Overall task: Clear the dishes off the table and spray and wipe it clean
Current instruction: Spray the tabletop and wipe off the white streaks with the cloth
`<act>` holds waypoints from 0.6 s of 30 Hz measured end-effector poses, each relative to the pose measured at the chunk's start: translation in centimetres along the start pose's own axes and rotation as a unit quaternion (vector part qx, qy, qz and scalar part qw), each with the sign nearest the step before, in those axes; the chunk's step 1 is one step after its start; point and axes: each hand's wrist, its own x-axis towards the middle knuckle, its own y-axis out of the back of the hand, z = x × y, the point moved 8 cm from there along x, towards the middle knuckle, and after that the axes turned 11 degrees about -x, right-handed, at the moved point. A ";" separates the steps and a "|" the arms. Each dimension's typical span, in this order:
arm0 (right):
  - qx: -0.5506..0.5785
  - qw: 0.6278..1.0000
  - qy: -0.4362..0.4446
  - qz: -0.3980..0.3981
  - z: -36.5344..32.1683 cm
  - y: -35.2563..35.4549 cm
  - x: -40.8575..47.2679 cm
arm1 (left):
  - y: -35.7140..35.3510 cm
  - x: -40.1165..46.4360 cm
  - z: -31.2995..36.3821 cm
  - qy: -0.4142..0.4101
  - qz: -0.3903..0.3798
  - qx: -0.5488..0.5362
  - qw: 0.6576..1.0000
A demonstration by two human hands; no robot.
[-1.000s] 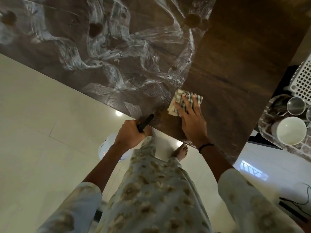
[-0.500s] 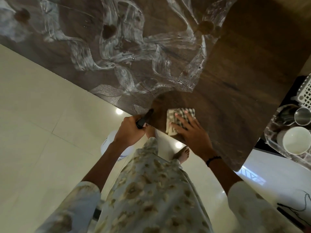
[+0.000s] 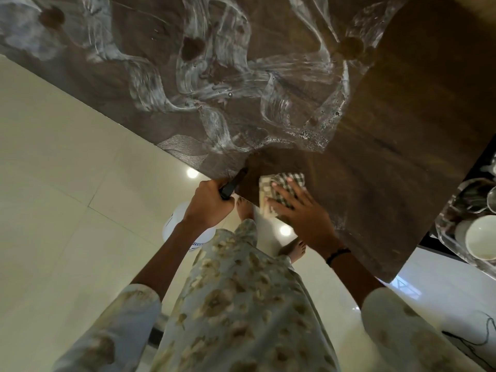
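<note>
A dark wooden table (image 3: 402,108) fills the upper view, streaked with white foamy spray across its left and middle. My right hand (image 3: 300,210) presses flat with spread fingers on a checked cloth (image 3: 271,194) at the table's near edge. My left hand (image 3: 209,202) grips the black trigger head of a white spray bottle (image 3: 174,226), which hangs below the table edge, mostly hidden by my arm.
A clear tray (image 3: 445,237) at the right holds white bowls (image 3: 480,240) and metal cups. Cream floor tiles (image 3: 67,210) lie to the left and below. My bare feet stand under the table edge. A black cable lies at the lower right.
My right hand has dragged the cloth toward me and leftward to the near edge, leaving a wiped dark patch. The left hand has kept its hold on the bottle.
</note>
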 end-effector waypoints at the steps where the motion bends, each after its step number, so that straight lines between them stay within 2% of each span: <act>1: -0.003 1.000 -0.014 -0.005 1.2 0.5 -0.1 | 0.2 0.1 -0.1 0.001 0.002 -0.001 1.000; 4: 0.020 0.996 -0.088 -0.005 2.7 1.9 1.9 | 0.5 0.3 -0.4 0.004 0.001 -0.004 1.000; 8: 0.065 0.985 -0.160 0.019 0.7 2.3 6.7 | 0.7 0.6 -0.2 -0.007 0.005 -0.004 1.000; 13: 0.065 0.993 -0.073 0.070 -4.5 2.9 8.0 | 0.6 1.0 0.1 -0.017 0.000 0.004 1.000; 16: 0.050 0.995 -0.031 0.081 -3.5 2.0 4.6 | 0.1 1.3 0.9 -0.019 -0.017 0.012 1.000; 18: 0.035 0.997 -0.050 0.043 -1.0 0.8 2.1 | -0.5 1.7 1.9 -0.023 -0.027 0.007 0.999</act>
